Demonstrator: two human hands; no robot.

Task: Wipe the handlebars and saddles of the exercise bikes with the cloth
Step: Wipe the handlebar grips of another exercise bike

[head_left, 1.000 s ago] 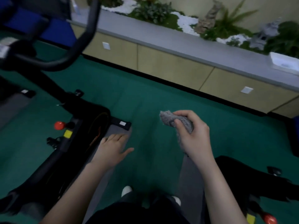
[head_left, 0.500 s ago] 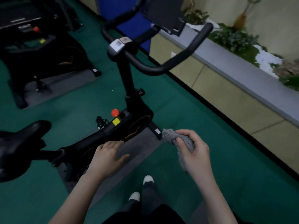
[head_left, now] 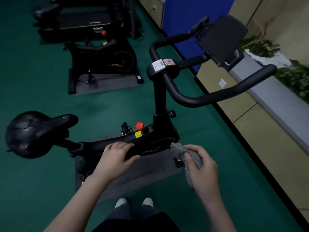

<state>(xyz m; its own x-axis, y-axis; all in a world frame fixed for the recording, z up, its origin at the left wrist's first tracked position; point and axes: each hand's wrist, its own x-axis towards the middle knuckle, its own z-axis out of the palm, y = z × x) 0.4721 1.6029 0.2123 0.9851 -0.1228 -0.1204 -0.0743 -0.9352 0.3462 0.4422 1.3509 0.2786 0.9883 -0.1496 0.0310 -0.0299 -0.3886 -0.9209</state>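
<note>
Head camera: the right hand grips the grey cloth, bunched into a wad, probably as a ready wiping pad, low by the bike frame. The left hand hovers flat and empty. The handlebars ahead and the saddle to the left are both untouched.

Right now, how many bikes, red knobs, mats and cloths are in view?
Bikes: 2
Red knobs: 2
Mats: 2
Cloth: 1
Total: 7
</note>
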